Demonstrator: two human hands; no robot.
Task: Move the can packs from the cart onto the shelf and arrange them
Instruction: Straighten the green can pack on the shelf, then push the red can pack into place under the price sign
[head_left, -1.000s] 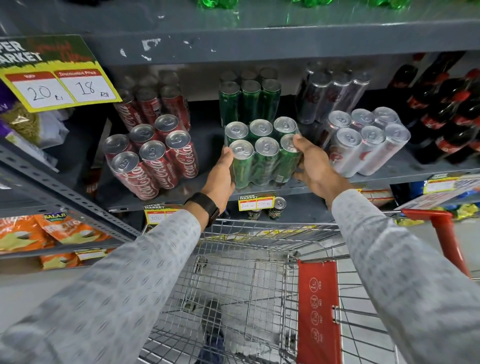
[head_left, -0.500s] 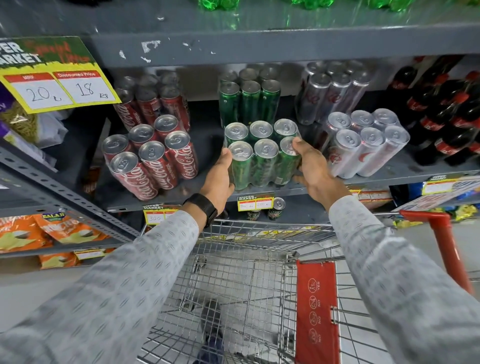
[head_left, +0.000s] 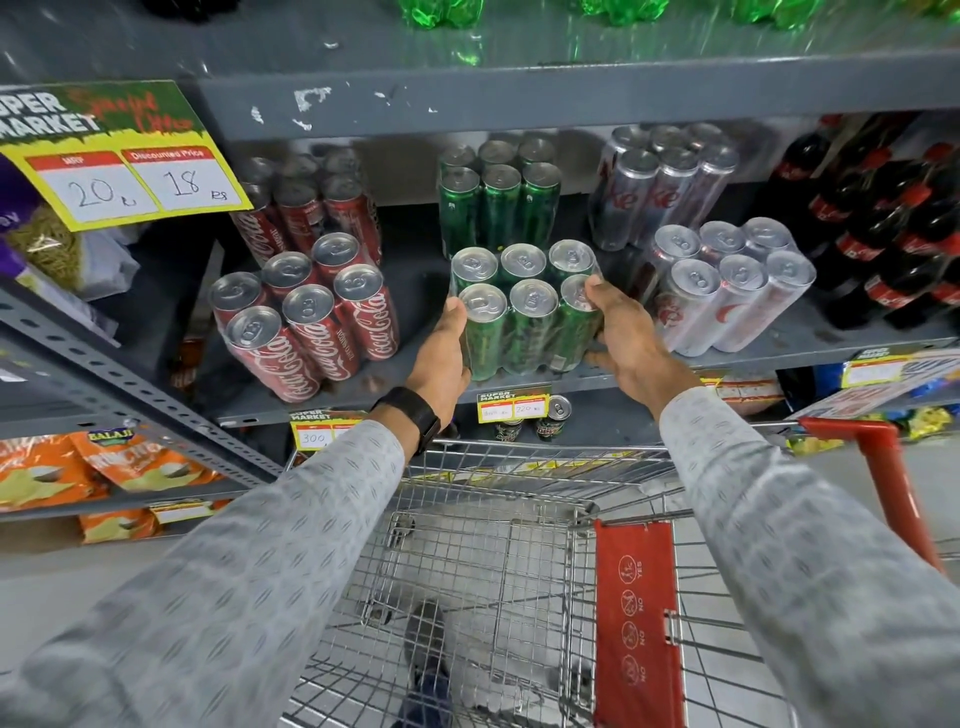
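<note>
Green can pack is seated at the front edge of the grey shelf, six cans in shrink wrap, tops tilted toward the camera. Only one view is supplied, the head camera.

Left hand is pressed against the pack's left side, thumb up by the front-left can. Right hand is clamped on the right side, fingers over the top rim of the front-right can. Hands are kept apart with the pack gripped between them. A black watch is worn on the left wrist; both sleeves are grey and patterned.

A second green pack is stood upright just behind the held one. Red cola packs are stacked to the left, front one tilted. Silver can packs are placed to the right, front one just beside the right hand. Dark cola bottles are lined up at far right.

Price tags are clipped to the shelf lip. A yellow offer sign marked 20 and 18 is hung upper left.

Wire cart is parked below the shelf, basket seen without packs, red handle at right.
</note>
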